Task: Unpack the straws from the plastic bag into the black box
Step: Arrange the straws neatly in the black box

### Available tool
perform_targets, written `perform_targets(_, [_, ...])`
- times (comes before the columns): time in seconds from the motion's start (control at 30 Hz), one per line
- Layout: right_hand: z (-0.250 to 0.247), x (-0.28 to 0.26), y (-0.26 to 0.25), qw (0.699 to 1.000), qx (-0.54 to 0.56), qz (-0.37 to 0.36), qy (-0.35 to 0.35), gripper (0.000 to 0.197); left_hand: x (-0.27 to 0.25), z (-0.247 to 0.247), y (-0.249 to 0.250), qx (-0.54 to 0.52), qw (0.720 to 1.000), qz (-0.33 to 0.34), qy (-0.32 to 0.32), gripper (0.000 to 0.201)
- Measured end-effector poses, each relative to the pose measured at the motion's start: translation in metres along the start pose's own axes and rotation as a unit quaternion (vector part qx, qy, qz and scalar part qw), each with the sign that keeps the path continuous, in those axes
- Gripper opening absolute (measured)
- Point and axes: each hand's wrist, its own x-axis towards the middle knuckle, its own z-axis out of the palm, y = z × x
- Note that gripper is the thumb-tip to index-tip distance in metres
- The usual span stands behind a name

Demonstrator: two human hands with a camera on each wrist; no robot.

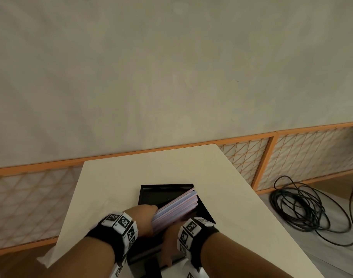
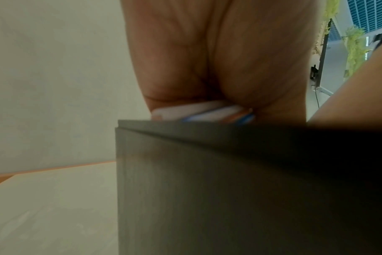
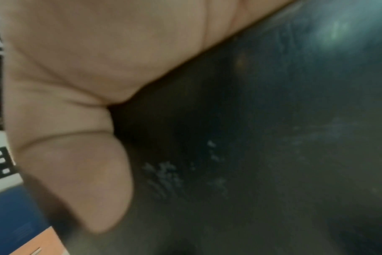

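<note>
A black box (image 1: 165, 190) lies on the cream table (image 1: 131, 171), its outer wall grey in the left wrist view (image 2: 207, 181). My left hand (image 1: 145, 219) grips a thick bundle of pastel pink and lilac straws (image 1: 175, 207) by its near end. The bundle slants up to the right, with its far end over the box's right side. The straw ends (image 2: 196, 112) show under my palm, just above the box's rim. My right hand (image 1: 169, 245) holds the box's near edge, fingers curled against its black surface (image 3: 251, 138). I cannot make out the plastic bag.
A coil of black cable (image 1: 308, 209) lies on the floor to the right of the table. An orange-framed lattice panel (image 1: 272, 157) runs along the plain wall behind the table. Bare tabletop stretches beyond and left of the box.
</note>
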Motion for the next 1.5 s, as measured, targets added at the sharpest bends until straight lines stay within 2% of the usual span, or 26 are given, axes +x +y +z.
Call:
perform_targets(0.07, [0.003,-0.007,-0.001,0.998,-0.004,-0.064,0.000,0.085,-0.003,-0.002,0.003,0.001,1.000,0.005,0.001,0.042])
perform_targets(0.13, [0.005,-0.009,-0.002,0.999,-0.020,-0.045,0.007,0.087,-0.006,-0.002,0.006,-0.003,1.000,0.011,0.003,0.041])
perform_targets(0.23, [-0.001,-0.025,-0.008,0.998,-0.025,-0.051,0.021,0.074,-0.008,-0.001,0.007,-0.006,1.000,0.009,0.006,0.038])
perform_targets(0.37, [-0.004,-0.039,-0.005,0.996,-0.019,-0.068,0.058,0.047,-0.010,-0.003,0.004,-0.001,1.000,0.002,-0.005,0.036])
perform_targets(0.53, [-0.015,-0.063,-0.003,0.988,-0.058,-0.096,0.106,0.037,-0.013,-0.007,0.005,0.004,1.000,0.013,-0.026,0.040])
perform_targets(0.63, [-0.026,-0.077,0.018,0.976,0.015,-0.102,0.194,0.026,-0.018,-0.013,0.004,-0.002,1.000,0.009,-0.026,0.057])
perform_targets(0.7, [-0.035,-0.081,0.041,0.960,0.066,-0.071,0.263,0.029,-0.024,-0.020,0.002,-0.026,0.999,0.014,-0.028,0.081])
perform_targets(0.73, [-0.036,-0.079,0.051,0.957,0.077,-0.052,0.274,0.033,-0.028,-0.024,0.001,-0.036,0.999,0.019,-0.028,0.090])
perform_targets(0.83, [-0.026,-0.068,0.064,0.977,0.037,-0.019,0.211,0.042,-0.041,-0.035,-0.003,-0.054,0.998,0.028,-0.026,0.092])
perform_targets(0.9, [-0.015,-0.061,0.066,0.987,0.003,-0.006,0.163,0.042,-0.054,-0.040,-0.010,-0.060,0.998,0.020,-0.010,0.073])
perform_targets(0.97, [-0.015,-0.066,0.076,0.977,0.052,0.019,0.206,0.040,-0.070,-0.040,-0.026,-0.062,0.997,-0.001,0.048,0.040])
perform_targets(1.0, [-0.017,-0.070,0.084,0.963,0.101,0.041,0.246,0.039,-0.078,-0.036,-0.036,-0.067,0.994,-0.022,0.086,0.023])
perform_targets(1.03, [-0.017,-0.074,0.092,0.948,0.139,0.068,0.276,0.038,-0.086,-0.029,-0.045,-0.075,0.989,-0.048,0.121,0.015])
perform_targets(1.07, [-0.016,-0.075,0.100,0.941,0.166,0.093,0.281,0.040,-0.092,-0.021,-0.052,-0.088,0.983,-0.077,0.141,0.018])
perform_targets(1.13, [-0.010,-0.076,0.103,0.948,0.190,0.125,0.221,0.049,-0.101,0.000,-0.053,-0.147,0.973,-0.110,0.138,0.016])
perform_targets(1.2, [-0.003,-0.072,0.097,0.948,0.230,0.125,0.182,0.043,-0.099,0.022,-0.043,-0.182,0.969,-0.094,0.140,0.036])
perform_targets(1.23, [-0.001,-0.069,0.094,0.944,0.240,0.124,0.187,0.038,-0.094,0.030,-0.036,-0.157,0.973,-0.082,0.146,0.047])
perform_targets(1.3, [0.001,-0.067,0.092,0.940,0.239,0.130,0.206,0.034,-0.088,0.034,-0.023,-0.047,0.985,-0.074,0.149,0.056])
perform_targets(1.37, [0.002,-0.068,0.092,0.939,0.243,0.139,0.202,0.032,-0.084,0.030,-0.014,0.039,0.991,-0.062,0.111,0.061])
perform_targets(1.43, [0.003,-0.070,0.090,0.935,0.268,0.140,0.186,0.030,-0.079,0.029,-0.006,0.072,0.995,-0.053,0.054,0.050])
perform_targets(1.5, [0.006,-0.073,0.089,0.929,0.290,0.142,0.179,0.028,-0.078,0.028,0.001,0.067,0.996,-0.039,0.033,0.041])
